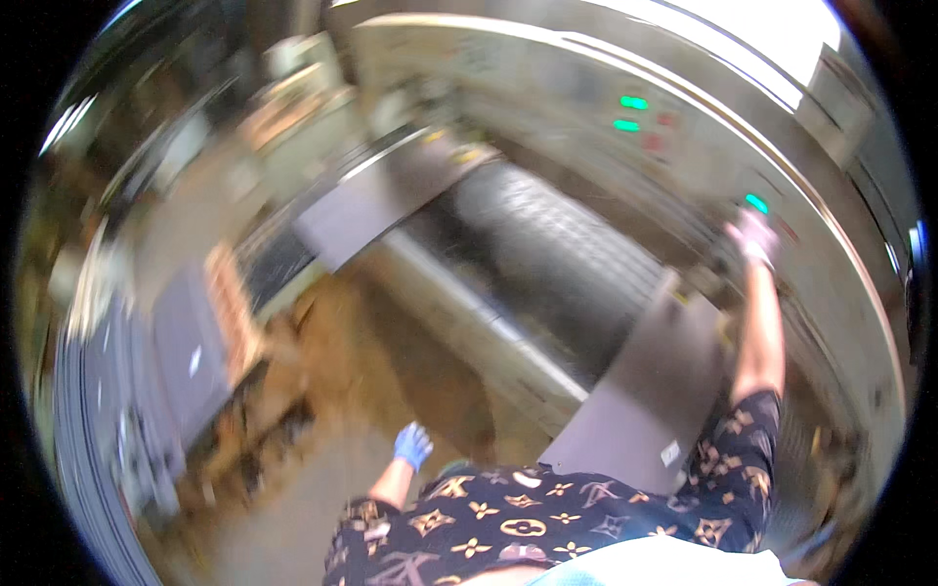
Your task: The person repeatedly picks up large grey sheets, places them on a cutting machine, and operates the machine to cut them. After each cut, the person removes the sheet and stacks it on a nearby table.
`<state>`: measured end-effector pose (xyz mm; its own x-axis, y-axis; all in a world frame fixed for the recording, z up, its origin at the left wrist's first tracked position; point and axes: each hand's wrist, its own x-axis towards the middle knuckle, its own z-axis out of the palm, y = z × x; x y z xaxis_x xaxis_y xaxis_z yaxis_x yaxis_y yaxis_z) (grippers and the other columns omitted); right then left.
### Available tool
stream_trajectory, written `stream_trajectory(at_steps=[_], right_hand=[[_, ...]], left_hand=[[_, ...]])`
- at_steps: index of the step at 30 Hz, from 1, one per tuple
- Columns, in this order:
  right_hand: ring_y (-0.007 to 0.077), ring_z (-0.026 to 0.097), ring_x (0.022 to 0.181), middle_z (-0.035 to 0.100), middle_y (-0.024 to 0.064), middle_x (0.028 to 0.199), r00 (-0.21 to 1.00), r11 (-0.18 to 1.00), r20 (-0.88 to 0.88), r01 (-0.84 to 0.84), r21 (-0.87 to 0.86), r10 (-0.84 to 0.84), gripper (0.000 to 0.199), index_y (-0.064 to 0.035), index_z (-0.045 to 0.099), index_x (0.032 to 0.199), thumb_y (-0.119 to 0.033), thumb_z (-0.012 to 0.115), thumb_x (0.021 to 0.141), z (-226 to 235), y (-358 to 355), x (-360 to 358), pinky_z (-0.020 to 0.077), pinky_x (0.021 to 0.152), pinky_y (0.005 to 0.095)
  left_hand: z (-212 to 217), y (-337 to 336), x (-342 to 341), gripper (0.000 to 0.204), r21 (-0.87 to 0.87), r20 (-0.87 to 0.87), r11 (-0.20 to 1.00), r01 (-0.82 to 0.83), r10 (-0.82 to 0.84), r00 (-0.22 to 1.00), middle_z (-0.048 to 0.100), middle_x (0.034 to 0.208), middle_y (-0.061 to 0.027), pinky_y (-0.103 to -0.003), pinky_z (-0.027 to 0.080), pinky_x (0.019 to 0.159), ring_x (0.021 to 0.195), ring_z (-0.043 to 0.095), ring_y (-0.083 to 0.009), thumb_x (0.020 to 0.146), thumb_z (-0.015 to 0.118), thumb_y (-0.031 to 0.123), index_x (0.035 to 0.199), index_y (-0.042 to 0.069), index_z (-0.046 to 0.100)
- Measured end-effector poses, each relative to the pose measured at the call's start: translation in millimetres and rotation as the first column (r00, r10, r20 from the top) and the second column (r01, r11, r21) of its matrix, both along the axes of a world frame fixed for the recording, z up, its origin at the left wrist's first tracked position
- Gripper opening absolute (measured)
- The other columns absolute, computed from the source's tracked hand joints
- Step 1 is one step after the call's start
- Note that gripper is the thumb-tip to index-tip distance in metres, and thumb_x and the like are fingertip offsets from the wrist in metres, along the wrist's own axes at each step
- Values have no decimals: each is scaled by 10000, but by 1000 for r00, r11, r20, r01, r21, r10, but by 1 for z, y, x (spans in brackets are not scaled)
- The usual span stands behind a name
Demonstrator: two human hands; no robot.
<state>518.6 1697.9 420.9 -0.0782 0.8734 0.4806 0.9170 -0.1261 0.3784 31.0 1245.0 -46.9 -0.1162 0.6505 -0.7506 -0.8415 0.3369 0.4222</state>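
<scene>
My right hand point(752, 240), in a pale pinkish glove, is stretched out to the machine's control panel point(699, 146). It is at or just below a small green lit display point(756, 203); blur hides whether it touches. Its thumb stands apart from the fingers and nothing shows in it. My left hand point(413, 447), in a blue glove, hangs low in front of my body with its fingers loosely apart, holding nothing visible. Close to my right forearm, a flat grey panel point(635, 391) with a small white label lies at the near end of the machine's dark conveyor bed point(537, 254).
Another grey panel point(376, 200) lies across the far end of the bed. To the left are a stack of grey boards point(186, 342) and a brown-edged pile point(233, 308). A pale machine point(298, 117) stands behind. The floor point(322, 488) is brown and grey.
</scene>
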Motion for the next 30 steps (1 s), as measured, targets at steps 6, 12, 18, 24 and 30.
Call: stream_trajectory(at_steps=[6,12,18,24,30], right_hand=[[282,537,951,561,126,1030,589,575,-55,-759,305,806,237,-109,569,961,-122,580,725,-137,-41,-82,423,842,394],[307,485,1006,503,166,1070,236,421,-696,-901,105,678,303,-60,567,915,-10,610,619,-328,-183,-185,381,892,358],[311,512,952,504,148,1078,217,182,-870,-972,-149,444,301,-93,576,948,-95,637,654,-383,-327,-305,419,836,357],[302,512,962,518,139,1056,442,82,-843,-894,-440,306,322,-93,565,988,-210,625,694,-424,-381,-395,415,832,342],[264,539,941,569,162,995,445,195,-884,-863,-466,-143,335,-28,566,987,-227,607,721,-487,-366,-439,419,816,323]], left_hand=[[22,-72,32,158,-137,-51,938,-318,314,948,537,834,15,-369,463,614,698,515,-183,841,447,358,855,204,477],[2,-153,57,219,-252,-170,797,-548,521,836,550,996,-4,-415,463,701,835,533,-199,813,513,345,985,212,486],[-18,-203,-45,405,-243,-248,595,-767,726,642,459,1212,-65,-471,374,843,1069,468,-281,794,551,268,1157,160,410],[-27,-240,-197,628,-140,-959,698,-703,82,272,455,1227,-106,-385,364,899,1112,442,-273,720,620,366,1234,107,371],[102,-177,-350,713,-282,-953,777,-563,-293,73,439,1230,-143,-354,350,930,1119,432,-285,655,659,404,1228,87,376]])
